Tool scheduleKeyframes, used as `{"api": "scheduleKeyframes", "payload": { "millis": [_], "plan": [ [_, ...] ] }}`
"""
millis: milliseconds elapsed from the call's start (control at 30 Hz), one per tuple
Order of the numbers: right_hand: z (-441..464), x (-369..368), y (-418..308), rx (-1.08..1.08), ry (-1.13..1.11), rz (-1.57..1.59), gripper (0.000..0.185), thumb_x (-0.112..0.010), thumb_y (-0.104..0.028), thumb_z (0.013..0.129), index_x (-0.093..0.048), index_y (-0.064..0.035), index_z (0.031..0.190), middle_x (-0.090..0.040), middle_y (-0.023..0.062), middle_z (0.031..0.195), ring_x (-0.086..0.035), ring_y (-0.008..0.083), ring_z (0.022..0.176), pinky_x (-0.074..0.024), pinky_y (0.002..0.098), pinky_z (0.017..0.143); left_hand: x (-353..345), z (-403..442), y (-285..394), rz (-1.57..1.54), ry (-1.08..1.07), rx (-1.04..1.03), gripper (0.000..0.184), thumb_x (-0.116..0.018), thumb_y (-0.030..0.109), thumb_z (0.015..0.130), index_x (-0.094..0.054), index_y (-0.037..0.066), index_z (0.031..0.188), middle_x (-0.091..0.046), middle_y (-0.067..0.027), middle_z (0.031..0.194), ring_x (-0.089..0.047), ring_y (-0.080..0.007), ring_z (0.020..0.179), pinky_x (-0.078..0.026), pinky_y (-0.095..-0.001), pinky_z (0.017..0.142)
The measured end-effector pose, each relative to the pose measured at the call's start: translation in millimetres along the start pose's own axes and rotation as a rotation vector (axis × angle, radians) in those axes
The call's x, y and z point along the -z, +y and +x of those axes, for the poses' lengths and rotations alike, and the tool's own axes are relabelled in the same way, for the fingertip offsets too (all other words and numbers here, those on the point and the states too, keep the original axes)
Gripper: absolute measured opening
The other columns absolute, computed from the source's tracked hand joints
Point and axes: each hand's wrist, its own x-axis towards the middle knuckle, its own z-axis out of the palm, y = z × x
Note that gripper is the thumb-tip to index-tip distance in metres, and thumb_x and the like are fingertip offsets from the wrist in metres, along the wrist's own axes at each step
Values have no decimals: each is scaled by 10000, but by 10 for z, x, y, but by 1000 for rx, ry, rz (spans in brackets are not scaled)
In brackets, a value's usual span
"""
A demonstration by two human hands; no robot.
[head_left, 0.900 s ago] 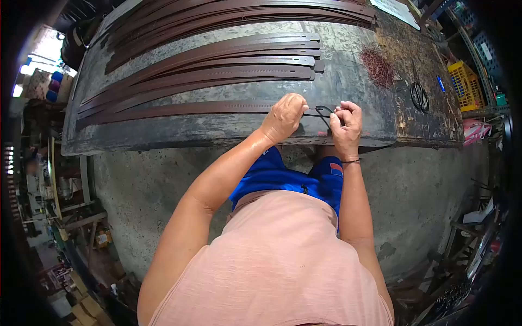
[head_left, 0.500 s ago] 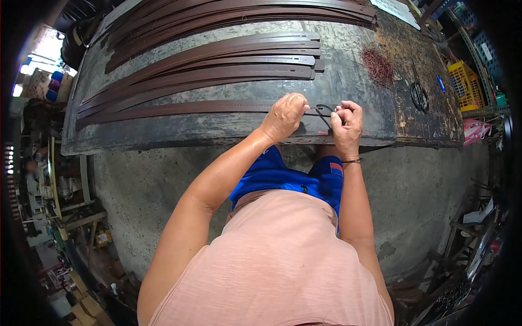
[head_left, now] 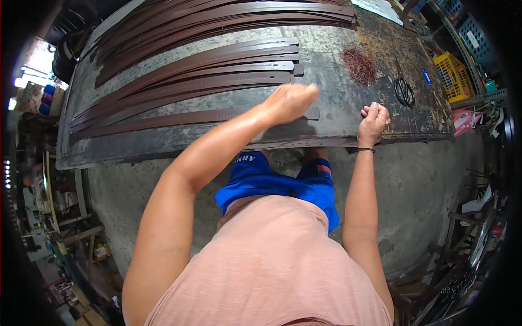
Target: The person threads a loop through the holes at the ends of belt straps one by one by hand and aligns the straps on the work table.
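Observation:
My left hand (head_left: pixel 292 103) is closed in a fist above the near brown strip (head_left: pixel 206 116), slightly smeared by motion; whatever it may hold is hidden. The rounded end of that strip shows just past my wrist. Off to the right, my right hand (head_left: pixel 374 120) hovers at the table's near edge with its fingers curled together. What those fingers grip, if anything, cannot be made out. A bunch of slotted, leather-like brown strips (head_left: pixel 217 81) lies beyond my left hand.
A larger pile of brown strips (head_left: pixel 234 16) covers the far side of the worktable (head_left: pixel 326 127). Reddish thread scraps (head_left: pixel 359 66), black-handled scissors (head_left: pixel 404 92) and a blue pen (head_left: pixel 427 77) lie at right. A yellow crate (head_left: pixel 452 77) stands beyond the table's right end.
My hands have moved apart: the left slightly up and right, the right farther right. The dark, thin thing seen between them no longer shows. The whole view has shifted a little.

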Motion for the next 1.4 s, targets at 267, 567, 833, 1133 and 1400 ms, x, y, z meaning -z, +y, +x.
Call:
{"api": "scheduleKeyframes", "payload": {
  "millis": [267, 567, 833, 1133, 1400],
  "plan": [
    [-23, -1, -65, -25, 66, -15, 288, -504, -242, 1016, -550, 26, 922, -601, 107, 815, -628, 163, 701, -566, 283, 650, 173, 948, 426, 138, 196, -9, 577, -581, 156, 917, -379, 132, 1457, -497, -218, 1363, -524, -367, 1235, -458, -445, 989],
    [-87, -53, -129, 17, 41, -127, 295, -505, -253, 1019, -553, 27, 944, -598, 113, 890, -634, 174, 762, -575, 299, 683, 65, -603, -92, 142, -61, 238, 482, -767, 378, 771, -619, 131, 1156, -561, -129, 1030, -504, -330, 1026, -363, -446, 871],
    [-74, -27, -66, 27, 35, -139, 302, -511, -264, 1015, -559, 25, 943, -595, 110, 892, -628, 173, 752, -571, 298, 682, -21, -636, -124, 98, 1, 267, 392, -772, 425, 749, -672, 119, 974, -537, -110, 998, -502, -305, 1021, -350, -438, 874],
    [51, 96, 411, 29, -65, 105, 194, -484, -132, 999, -493, -10, 1150, -614, 145, 1045, -674, 261, 904, -575, 351, 784, -51, -536, 83, 203, 125, 333, 394, -658, 516, 806, -694, 128, 751, -678, -102, 814, -621, -343, 857, -412, -486, 773],
    [193, 96, 407, -29, -17, -87, 394, -454, -331, 1044, -534, 46, 1124, -644, 137, 1033, -638, 197, 828, -540, 307, 738, -173, -556, -117, -19, 69, 280, 430, -679, 508, 788, -724, 90, 879, -702, -154, 889, -641, -371, 977, -370, -546, 942]
  ]
}}
